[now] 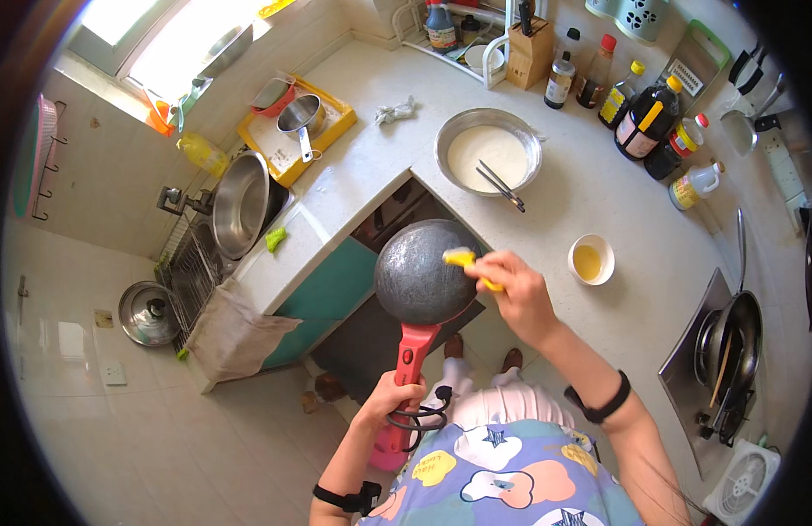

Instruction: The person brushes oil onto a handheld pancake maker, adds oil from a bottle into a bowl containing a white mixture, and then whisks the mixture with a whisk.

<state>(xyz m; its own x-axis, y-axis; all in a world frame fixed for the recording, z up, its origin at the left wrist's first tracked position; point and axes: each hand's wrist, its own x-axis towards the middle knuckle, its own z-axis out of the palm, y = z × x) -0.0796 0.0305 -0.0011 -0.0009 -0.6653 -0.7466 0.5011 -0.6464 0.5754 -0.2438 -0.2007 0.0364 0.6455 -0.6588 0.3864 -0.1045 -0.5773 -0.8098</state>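
My left hand (394, 398) grips the red handle of an electric crepe maker (419, 279), its dark domed plate facing up toward me. A black power cord (427, 414) loops around the handle beside my fingers. In my right hand (519, 297) is a small yellow basting brush (460, 257), its pale bristles at the right part of the dome; whether they touch it I cannot tell. On the counter to the right stands a white cup (591, 260) of yellow liquid, perhaps oil. Beyond the dome, a steel bowl (445, 141) holds pale batter with dark chopsticks (500, 186) resting in it.
Several sauce bottles (648, 118) and a wooden knife block (530, 54) line the back wall. A wok (741, 342) sits on the stove at right. To the left are a steel basin (240, 205), a yellow tray (345, 118) with a small saucepan (300, 115), and the counter's inner corner (411, 172).
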